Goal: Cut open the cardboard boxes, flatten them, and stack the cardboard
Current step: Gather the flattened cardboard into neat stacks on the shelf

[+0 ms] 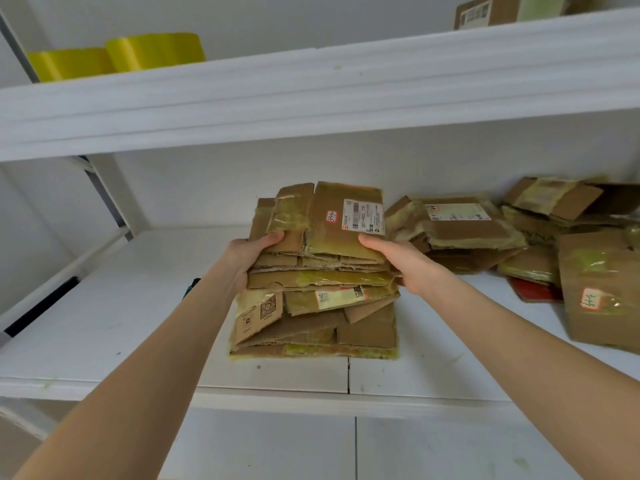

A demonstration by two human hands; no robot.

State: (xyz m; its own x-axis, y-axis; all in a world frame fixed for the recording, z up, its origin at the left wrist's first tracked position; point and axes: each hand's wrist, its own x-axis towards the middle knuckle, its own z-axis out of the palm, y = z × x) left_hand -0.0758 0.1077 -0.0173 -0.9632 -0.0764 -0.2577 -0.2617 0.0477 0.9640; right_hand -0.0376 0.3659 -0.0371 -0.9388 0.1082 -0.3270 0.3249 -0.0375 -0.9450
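A stack of flattened cardboard boxes (322,320) with yellowish tape stands on the white shelf (104,341) in the middle of the view. Its upper sheets, topped by a piece with a white shipping label (346,223), are held from both sides. My left hand (249,258) grips the left edge of those upper sheets, thumb on top. My right hand (398,261) grips their right edge, thumb on top, fingers hidden underneath. No cutting tool is plainly visible.
More flattened cardboard (467,233) lies in loose heaps to the right, along with a taped piece (602,292) marked by a handwritten sticker. Yellow tape rolls (152,51) and a box (485,10) sit on the upper shelf. A small dark object (192,285) peeks out behind my left forearm.
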